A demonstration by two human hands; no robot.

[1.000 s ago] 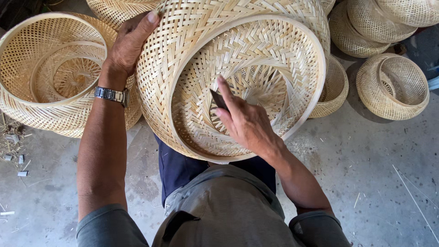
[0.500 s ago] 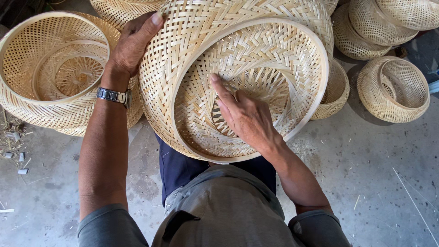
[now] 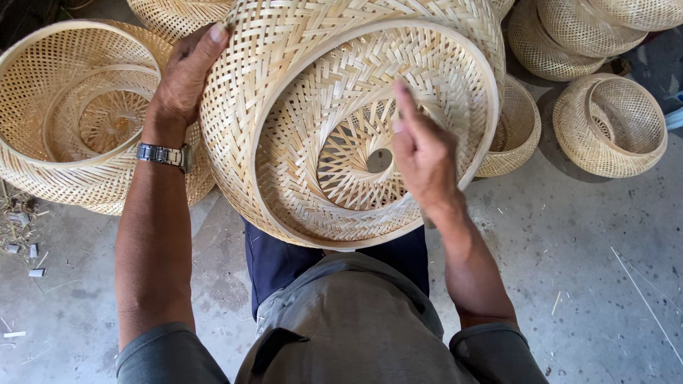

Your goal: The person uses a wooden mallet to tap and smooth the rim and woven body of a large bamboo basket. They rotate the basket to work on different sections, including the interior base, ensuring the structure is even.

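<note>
A large round woven bamboo basket (image 3: 284,92) rests tilted on my lap, its open side facing me, with a small hole at the centre of its bottom. My left hand (image 3: 183,75), with a metal watch on its wrist, grips the basket's outer wall at the upper left, thumb on the weave. My right hand (image 3: 423,153) hovers inside the basket's mouth at the right, its back toward me and one finger stretched upward. The curled fingers hide whatever lies in that palm.
Another big open-weave basket (image 3: 43,163) stands at the left on the concrete floor. Several smaller woven baskets (image 3: 612,124) sit at the upper right. Bamboo scraps (image 3: 21,235) and thin slivers lie scattered on the floor.
My right hand has moved from the basket's centre toward its right inner wall and lifted. A dark blade seen at its fingers a second ago no longer shows. The basket has turned slightly.
</note>
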